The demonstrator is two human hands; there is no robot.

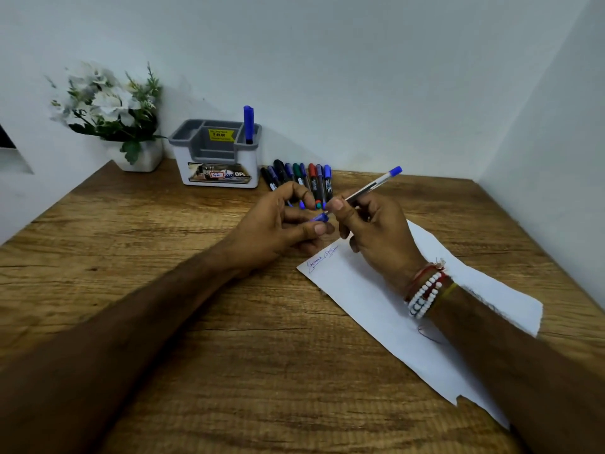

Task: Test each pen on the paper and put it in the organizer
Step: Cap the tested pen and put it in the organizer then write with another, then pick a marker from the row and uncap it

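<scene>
Pen cap (320,217), blue, is pinched in the left hand (281,227) just left of the paper (386,290). At the paper's far end, a clear pen (370,186) is gripped by the right hand (376,231). Beyond the paper, loose markers (301,178) are laid beside the organizer (216,155).

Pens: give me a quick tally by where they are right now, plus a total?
In the organizer: 1, a blue pen
In the right hand: 1, a clear ballpoint; the left hand holds its blue cap
Row of markers on the table: about 8, some hidden
Total: about 10
</scene>
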